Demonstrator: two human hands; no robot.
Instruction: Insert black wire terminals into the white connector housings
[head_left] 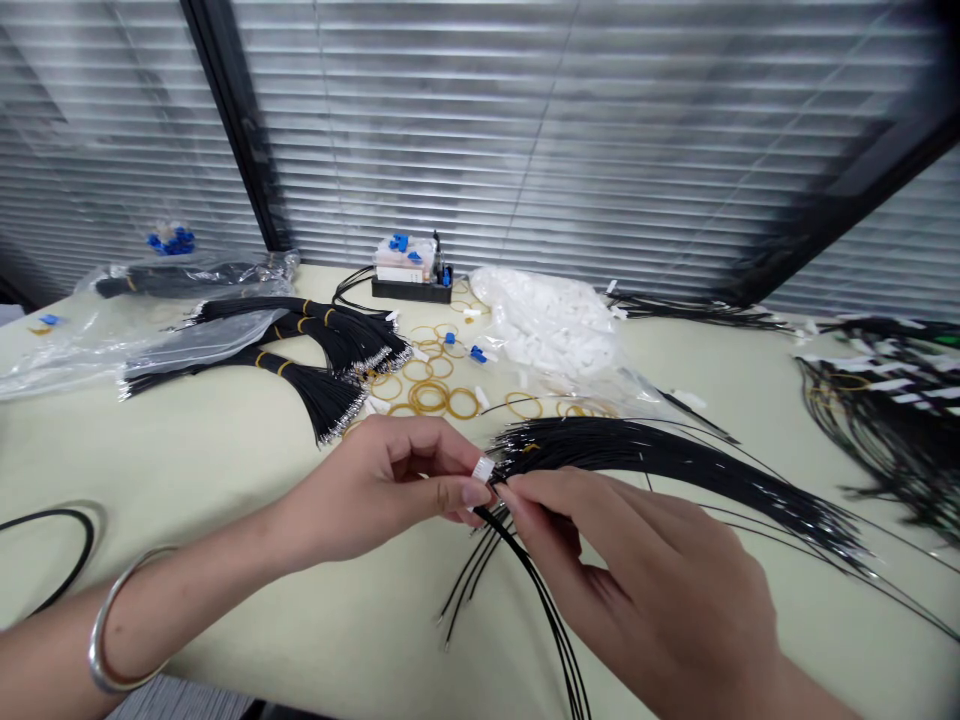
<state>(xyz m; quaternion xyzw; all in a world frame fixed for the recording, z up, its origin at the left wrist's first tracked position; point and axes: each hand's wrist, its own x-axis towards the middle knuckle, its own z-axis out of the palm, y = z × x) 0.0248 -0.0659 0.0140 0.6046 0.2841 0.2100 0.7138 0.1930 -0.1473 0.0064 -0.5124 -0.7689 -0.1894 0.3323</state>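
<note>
Between thumb and fingers, my left hand (397,490) pinches a small white connector housing (484,468). Several black wires (536,570) run from the housing and curve down toward the table's front. My right hand (637,570) is closed in a pinch right beside the housing, at the wires; the fingertips hide most of what they grip, which looks like a black wire end. Just behind both hands lies a large loose bundle of black wires (645,445) with bare metal ends.
Rubber bands (429,396) and small blue clips (478,354) lie mid-table. Banded wire bundles (300,385) and plastic bags are at left. Behind stand a bag of white connectors (551,320) and a black tray (412,290). Labelled cables (885,410) sit at right.
</note>
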